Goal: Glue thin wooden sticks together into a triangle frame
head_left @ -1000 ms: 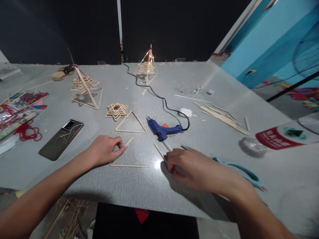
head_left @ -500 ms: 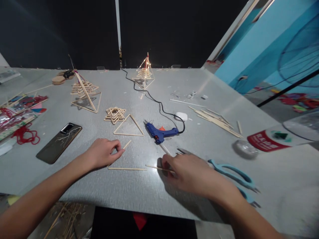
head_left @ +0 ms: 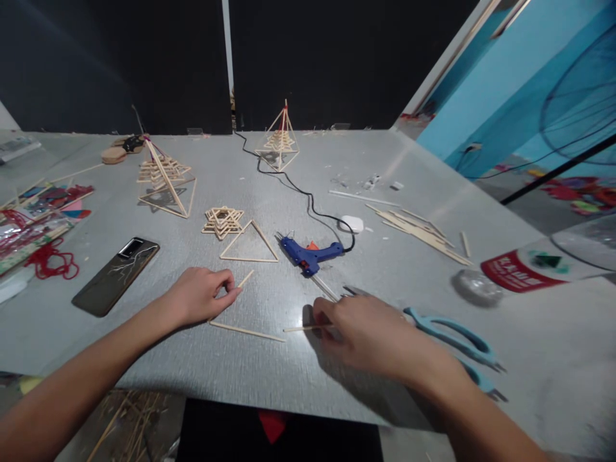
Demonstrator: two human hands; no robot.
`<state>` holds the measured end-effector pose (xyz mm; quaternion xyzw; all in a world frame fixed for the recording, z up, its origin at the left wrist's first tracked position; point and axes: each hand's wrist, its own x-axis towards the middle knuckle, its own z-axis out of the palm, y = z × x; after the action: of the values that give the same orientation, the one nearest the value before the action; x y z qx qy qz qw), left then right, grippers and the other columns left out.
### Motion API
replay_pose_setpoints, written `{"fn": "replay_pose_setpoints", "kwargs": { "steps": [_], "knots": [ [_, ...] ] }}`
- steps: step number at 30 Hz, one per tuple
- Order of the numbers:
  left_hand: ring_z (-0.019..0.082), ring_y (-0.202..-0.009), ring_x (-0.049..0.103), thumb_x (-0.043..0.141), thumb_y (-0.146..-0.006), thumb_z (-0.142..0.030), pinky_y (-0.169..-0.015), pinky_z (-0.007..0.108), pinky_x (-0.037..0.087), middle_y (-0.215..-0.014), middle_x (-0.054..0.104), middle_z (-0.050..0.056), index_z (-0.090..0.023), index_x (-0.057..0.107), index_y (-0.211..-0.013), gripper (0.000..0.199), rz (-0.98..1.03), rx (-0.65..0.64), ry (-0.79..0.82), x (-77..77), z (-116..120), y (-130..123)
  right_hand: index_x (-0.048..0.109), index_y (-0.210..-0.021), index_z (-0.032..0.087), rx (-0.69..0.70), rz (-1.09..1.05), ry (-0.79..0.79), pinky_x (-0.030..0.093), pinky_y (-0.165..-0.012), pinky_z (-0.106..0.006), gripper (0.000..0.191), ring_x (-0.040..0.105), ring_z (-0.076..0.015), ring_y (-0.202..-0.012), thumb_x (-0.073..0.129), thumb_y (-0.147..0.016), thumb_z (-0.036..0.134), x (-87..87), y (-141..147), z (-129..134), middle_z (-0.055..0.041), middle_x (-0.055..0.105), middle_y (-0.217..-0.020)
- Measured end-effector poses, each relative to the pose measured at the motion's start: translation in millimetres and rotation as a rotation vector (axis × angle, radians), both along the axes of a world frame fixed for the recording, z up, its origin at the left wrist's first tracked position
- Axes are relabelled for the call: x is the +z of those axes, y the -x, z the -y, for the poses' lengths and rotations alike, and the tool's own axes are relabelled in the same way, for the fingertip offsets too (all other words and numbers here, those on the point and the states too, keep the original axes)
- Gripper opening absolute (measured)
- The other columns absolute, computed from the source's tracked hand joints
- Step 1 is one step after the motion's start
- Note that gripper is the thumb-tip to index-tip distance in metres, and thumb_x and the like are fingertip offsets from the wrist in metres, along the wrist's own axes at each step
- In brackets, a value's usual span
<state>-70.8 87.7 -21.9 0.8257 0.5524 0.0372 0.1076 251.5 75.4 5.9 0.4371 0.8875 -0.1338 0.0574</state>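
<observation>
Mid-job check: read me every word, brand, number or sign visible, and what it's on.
Red label on the bottle: white Chinese characters, apparently "农夫山泉", too blurred to be certain.
Phone: pale lightning-like pattern, no readable lettering.
Glue gun: no readable marking.
Plastic packaging at far left: nothing legible.

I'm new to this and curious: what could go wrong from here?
If the blue plastic glue gun is hot, it might burn the nearby right hand; heat can't be seen here. That hand partly hides the light-blue-handled metal scissors, which could get bumped. The thin, pale wooden stick lying beside the left hand looks loose, so a nudge might shift it.
</observation>
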Motion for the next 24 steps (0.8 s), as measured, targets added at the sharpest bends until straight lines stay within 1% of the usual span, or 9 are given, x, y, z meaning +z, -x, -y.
{"fn": "replay_pose_setpoints", "kwargs": {
  "steps": [4,6,9,11,13,15,18,21,24],
  "knots": [
    [0.016,-0.058,0.058,0.052,-0.1,-0.048,-0.06,0.027,0.028,-0.063,0.062,-0.004,-0.024,0.065,-0.094,0.028,-0.015,-0.016,0.004,1.4,-0.5,2.3,0.067,-0.091,0.022,0.047,0.014,-0.026,0.018,-0.055,-0.033,0.012,0.055,-0.018,-0.056,0.061,-0.081,0.018,-1.1,9.5,1.6,-0.0033,0.067,-0.066],
    [0.017,-0.059,0.059,0.053,-0.1,-0.047,-0.06,0.028,0.028,-0.063,0.062,-0.004,-0.024,0.065,-0.095,0.026,-0.022,-0.03,0.006,1.8,-0.8,3.9,0.066,-0.092,0.022,0.066,-0.023,-0.048,0.017,-0.055,-0.033,0.012,0.052,-0.0166,-0.054,0.058,-0.084,0.017,-5.2,12.2,-0.3,-0.0016,0.066,-0.064],
    [0.017,-0.06,0.06,0.052,-0.1,-0.045,-0.06,0.028,0.027,-0.063,0.062,-0.003,-0.024,0.064,-0.097,0.025,-0.029,-0.05,0.01,1.7,-1.1,5.3,0.064,-0.092,0.021,0.089,-0.105,-0.134,0.014,-0.056,-0.034,0.013,0.048,-0.0148,-0.051,0.053,-0.091,0.014,-15.3,17.2,-6.4,0.0001,0.064,-0.062],
    [0.017,-0.061,0.06,0.051,-0.101,-0.045,-0.06,0.028,0.026,-0.064,0.062,-0.003,-0.024,0.063,-0.097,0.024,-0.033,-0.059,0.01,1.6,-1.1,5.2,0.064,-0.093,0.021,0.103,-0.147,-0.172,0.016,-0.057,-0.033,0.017,0.052,-0.0149,-0.056,0.049,-0.094,0.011,-22.1,22.7,-10.5,-0.0013,0.067,-0.07],
    [0.018,-0.061,0.06,0.051,-0.101,-0.044,-0.061,0.028,0.026,-0.065,0.063,-0.003,-0.023,0.063,-0.098,0.024,-0.036,-0.062,0.007,1.8,-0.9,4.7,0.065,-0.098,0.02,0.117,-0.179,-0.179,0.021,-0.059,-0.032,0.022,0.059,-0.0162,-0.067,0.046,-0.096,0.009,-26.8,29.0,-13.1,-0.004,0.071,-0.082],
    [0.018,-0.061,0.06,0.05,-0.102,-0.044,-0.061,0.029,0.025,-0.065,0.063,-0.002,-0.023,0.063,-0.098,0.025,-0.037,-0.063,0.002,3.2,-0.2,4.2,0.066,-0.105,0.019,0.135,-0.216,-0.183,0.027,-0.063,-0.031,0.023,0.062,-0.0175,-0.077,0.046,-0.097,0.009,-28.3,33.9,-13.8,-0.0059,0.071,-0.091],
    [0.018,-0.061,0.06,0.049,-0.102,-0.045,-0.06,0.029,0.026,-0.066,0.064,-0.002,-0.023,0.062,-0.1,0.026,-0.033,-0.062,-0.006,8.9,2.6,3.8,0.066,-0.114,0.018,0.179,-0.258,-0.179,0.034,-0.068,-0.03,0.025,0.063,-0.0189,-0.088,0.051,-0.095,0.011,-25.8,36.0,-13.3,-0.0068,0.07,-0.099],
    [0.018,-0.059,0.059,0.054,-0.099,-0.048,-0.06,0.029,0.028,-0.066,0.064,-0.002,-0.023,0.062,-0.107,0.028,0.002,-0.098,0.001,17.6,7.4,4.3,0.067,-0.117,0.019,0.22,-0.282,-0.199,0.037,-0.069,-0.03,0.029,0.063,-0.0202,-0.093,0.053,-0.093,0.011,-23.9,35.3,-13.8,-0.0071,0.068,-0.103],
    [0.017,-0.057,0.058,0.058,-0.094,-0.04,-0.058,0.029,0.029,-0.065,0.063,-0.004,-0.025,0.062,-0.111,0.023,0.062,-0.186,0.035,24.0,11.6,5.5,0.069,-0.111,0.019,0.231,-0.285,-0.237,0.037,-0.069,-0.031,0.027,0.062,-0.0193,-0.09,0.051,-0.096,0.009,-27.6,38.1,-15.8,-0.0063,0.069,-0.097]
  ]
}}
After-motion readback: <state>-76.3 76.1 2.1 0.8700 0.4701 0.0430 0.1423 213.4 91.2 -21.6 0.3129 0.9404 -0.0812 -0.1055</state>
